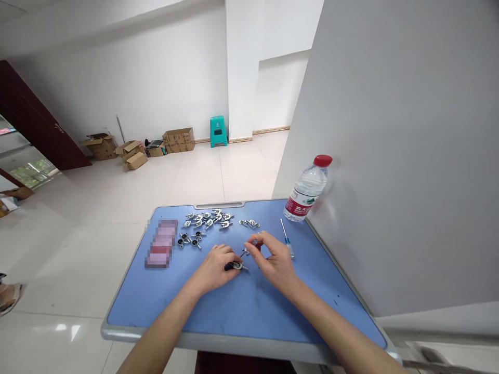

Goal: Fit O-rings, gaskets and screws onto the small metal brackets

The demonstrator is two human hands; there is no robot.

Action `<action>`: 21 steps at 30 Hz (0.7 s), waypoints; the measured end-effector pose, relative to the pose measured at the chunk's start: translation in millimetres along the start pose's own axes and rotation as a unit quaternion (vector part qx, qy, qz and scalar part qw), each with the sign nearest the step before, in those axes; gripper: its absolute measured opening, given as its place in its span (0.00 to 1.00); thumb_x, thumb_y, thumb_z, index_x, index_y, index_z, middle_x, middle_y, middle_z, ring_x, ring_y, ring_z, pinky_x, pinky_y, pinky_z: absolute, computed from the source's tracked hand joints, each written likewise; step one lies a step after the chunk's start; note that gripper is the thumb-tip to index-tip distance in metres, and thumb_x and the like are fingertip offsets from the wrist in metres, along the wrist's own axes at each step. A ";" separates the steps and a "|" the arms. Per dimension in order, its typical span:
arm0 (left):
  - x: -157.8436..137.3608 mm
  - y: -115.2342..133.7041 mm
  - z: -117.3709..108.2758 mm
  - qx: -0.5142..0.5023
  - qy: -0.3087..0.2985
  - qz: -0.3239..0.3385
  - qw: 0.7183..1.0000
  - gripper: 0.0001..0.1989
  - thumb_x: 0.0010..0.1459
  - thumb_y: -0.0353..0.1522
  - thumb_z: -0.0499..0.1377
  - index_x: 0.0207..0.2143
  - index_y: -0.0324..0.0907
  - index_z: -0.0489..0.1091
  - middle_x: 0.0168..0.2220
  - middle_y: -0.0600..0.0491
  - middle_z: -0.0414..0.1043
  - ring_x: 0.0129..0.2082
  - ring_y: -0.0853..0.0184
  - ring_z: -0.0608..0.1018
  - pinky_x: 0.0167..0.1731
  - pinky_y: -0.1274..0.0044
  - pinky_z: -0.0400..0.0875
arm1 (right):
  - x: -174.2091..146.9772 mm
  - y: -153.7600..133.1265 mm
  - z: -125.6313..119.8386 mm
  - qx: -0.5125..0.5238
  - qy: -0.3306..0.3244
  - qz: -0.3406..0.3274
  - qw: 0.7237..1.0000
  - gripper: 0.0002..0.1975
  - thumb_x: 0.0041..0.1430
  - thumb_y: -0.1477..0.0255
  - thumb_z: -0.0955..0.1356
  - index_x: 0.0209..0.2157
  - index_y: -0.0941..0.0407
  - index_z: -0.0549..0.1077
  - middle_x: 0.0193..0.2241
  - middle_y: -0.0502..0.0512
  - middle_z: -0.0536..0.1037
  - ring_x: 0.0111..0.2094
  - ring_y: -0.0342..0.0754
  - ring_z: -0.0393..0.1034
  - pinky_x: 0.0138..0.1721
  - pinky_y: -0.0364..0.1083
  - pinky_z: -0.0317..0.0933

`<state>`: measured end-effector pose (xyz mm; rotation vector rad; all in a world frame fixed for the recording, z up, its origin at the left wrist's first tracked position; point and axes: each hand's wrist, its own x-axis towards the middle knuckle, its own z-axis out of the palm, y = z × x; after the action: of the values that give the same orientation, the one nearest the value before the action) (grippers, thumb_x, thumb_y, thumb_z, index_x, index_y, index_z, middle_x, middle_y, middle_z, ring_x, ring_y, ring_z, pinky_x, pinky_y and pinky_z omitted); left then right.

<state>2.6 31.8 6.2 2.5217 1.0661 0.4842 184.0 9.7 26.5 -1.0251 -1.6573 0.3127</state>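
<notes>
Between near and far edges of table (218,314): metal part (237,265), left hand (217,266) gripping it
Right hand (275,258): pinching thin tool (243,254)
Slip risk: tip may skid if part twists

Light bright, diffuse over worktop (134,306); shadows there faint, soft-edged. Floor (58,270) left of worktop glossy, white glare spots. Grey panel (397,182) right of worktop dimmer. Wide-angle stretch: door (39,122), far left of worktop, leans. Pixelated patch (161,244) on worktop's left side. Metal parts (225,225) on worktop short on fine detail.
</notes>
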 end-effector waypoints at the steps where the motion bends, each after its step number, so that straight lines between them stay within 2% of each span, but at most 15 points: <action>1: 0.2 -1.4 -2.4 0.012 0.006 -0.005 1.000 0.05 0.57 0.28 0.60 0.37 0.44 0.73 0.35 0.54 0.74 0.38 0.64 0.74 0.42 0.72 0.64 | 1.2 -0.4 -1.2 0.002 0.021 0.004 1.000 0.05 0.62 0.72 0.65 0.30 0.54 0.67 0.23 0.48 0.69 0.24 0.44 0.64 0.28 0.44 0.60; 5: 2.9 -13.5 -14.9 0.065 0.050 -0.038 0.996 0.07 0.60 0.28 0.58 0.40 0.44 0.72 0.37 0.53 0.74 0.40 0.62 0.73 0.45 0.69 0.60 | 4.6 -1.4 -4.8 0.004 0.067 0.004 0.998 0.06 0.62 0.72 0.65 0.29 0.53 0.67 0.22 0.47 0.68 0.24 0.44 0.64 0.28 0.44 0.60; 10: 11.1 -34.3 -26.4 0.124 0.099 -0.099 0.982 0.07 0.59 0.26 0.58 0.40 0.44 0.72 0.39 0.52 0.74 0.41 0.61 0.73 0.46 0.66 0.58 | 4.4 -0.9 -5.4 0.005 0.052 -0.014 0.999 0.05 0.62 0.73 0.64 0.30 0.53 0.67 0.22 0.48 0.68 0.24 0.44 0.64 0.27 0.44 0.60; 21: 29.4 -45.1 -17.9 0.183 0.139 -0.170 0.958 0.01 0.57 0.30 0.61 0.33 0.41 0.72 0.36 0.48 0.75 0.41 0.57 0.73 0.43 0.65 0.59 | 3.8 0.7 -5.1 -0.034 0.030 -0.054 0.998 0.05 0.63 0.74 0.64 0.32 0.53 0.67 0.22 0.47 0.68 0.23 0.43 0.65 0.27 0.44 0.60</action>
<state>-13.6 86.2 6.6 2.5377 1.8048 0.5974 188.8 11.5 30.4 -0.9820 -1.6718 0.1532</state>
